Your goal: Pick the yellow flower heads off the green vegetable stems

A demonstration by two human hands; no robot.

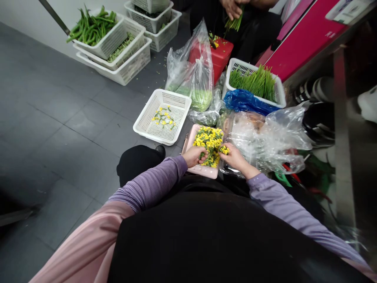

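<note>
In front of me sits a pale pink tray (203, 171) heaped with yellow flowers (209, 138) on short green stems. My left hand (194, 156) is closed over the tray's left side, with green stems showing at its curled fingers. At the tray's right side my right hand (232, 156) pinches a small bunch of yellow flowers (224, 150) between thumb and fingers. Just beyond and to the left, a white perforated basket (144, 125) holds a thin scatter of the same yellow flowers (164, 118).
Stacked white baskets (129, 70) with green peppers (93, 27) stand back left. A tied plastic bag (203, 74) of greens leans by a red box (222, 57). Another person's hands (232, 8) hold green stalks. Right lie a basket of stalks (255, 82) and plastic bags (250, 133).
</note>
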